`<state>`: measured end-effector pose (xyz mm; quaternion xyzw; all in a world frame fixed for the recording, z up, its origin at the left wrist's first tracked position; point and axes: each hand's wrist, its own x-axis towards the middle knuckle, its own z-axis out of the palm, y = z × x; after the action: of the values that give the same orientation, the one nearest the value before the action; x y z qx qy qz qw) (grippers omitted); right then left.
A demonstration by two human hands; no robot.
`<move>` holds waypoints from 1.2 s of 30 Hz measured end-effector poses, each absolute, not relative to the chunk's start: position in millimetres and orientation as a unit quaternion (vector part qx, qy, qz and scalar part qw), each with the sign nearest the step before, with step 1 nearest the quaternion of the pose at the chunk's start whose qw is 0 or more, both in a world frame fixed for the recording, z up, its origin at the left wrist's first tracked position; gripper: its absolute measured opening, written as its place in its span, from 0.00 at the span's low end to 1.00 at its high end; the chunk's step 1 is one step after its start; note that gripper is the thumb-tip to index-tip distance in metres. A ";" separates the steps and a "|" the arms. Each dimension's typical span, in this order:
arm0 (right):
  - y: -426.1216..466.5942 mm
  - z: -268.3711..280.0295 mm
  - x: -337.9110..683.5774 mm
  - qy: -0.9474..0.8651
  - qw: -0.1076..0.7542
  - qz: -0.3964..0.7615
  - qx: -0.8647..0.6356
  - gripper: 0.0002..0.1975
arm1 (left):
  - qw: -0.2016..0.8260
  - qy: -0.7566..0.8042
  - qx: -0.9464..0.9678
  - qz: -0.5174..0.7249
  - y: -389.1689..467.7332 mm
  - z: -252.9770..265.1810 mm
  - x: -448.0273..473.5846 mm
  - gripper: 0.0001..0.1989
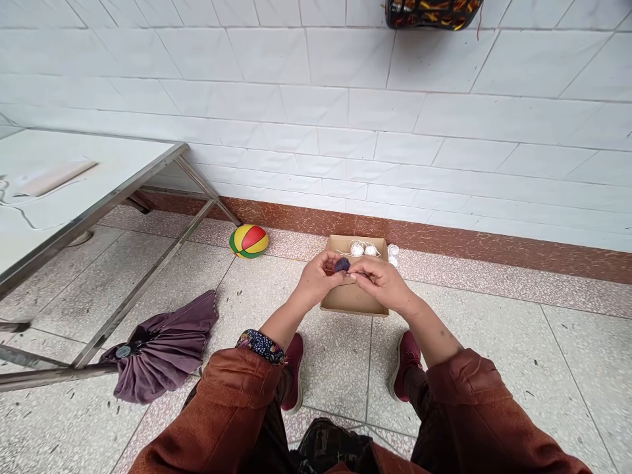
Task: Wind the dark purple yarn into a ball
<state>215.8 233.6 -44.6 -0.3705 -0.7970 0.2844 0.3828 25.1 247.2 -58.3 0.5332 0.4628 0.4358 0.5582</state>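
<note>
Dark yarn ball (342, 264): was held in the left hand (316, 282), above the cardboard box (354, 304).
Right hand (379, 282): was pinched, apparently on a dark strand (364, 274).
Progress: ball looked wound, strand loose; amount left could not be told.
White balls (356, 249): two lay boxed (others sat just beside).
Axis: none showed, ball being round; strand pointed rightward.

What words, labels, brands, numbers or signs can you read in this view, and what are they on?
None can be read.
Round badge on the purple pleated bundle: any marks are too small to read.
Cardboard box: no legible lettering on the sides in view.
Striped ball: colored panels, no legible text.
Dark yarn ball: no label visible.
</note>
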 end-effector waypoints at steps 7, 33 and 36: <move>243.8 -60.0 218.3 -0.742 0.422 0.256 -0.454 0.06 | 0.707 0.325 0.482 0.403 232.8 -53.6 29.1 0.17; 240.2 -51.2 220.0 -0.734 0.439 0.277 -0.438 0.07 | 0.620 0.405 0.556 0.378 238.5 -60.5 28.0 0.17; 243.3 -59.5 220.5 -0.721 0.438 0.267 -0.466 0.06 | 0.680 0.339 0.519 0.391 234.2 -57.3 28.2 0.27</move>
<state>220.5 243.3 -59.5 -0.4661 -0.7211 0.2666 0.4378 28.2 234.2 -57.3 0.5193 0.3394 0.3907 0.6801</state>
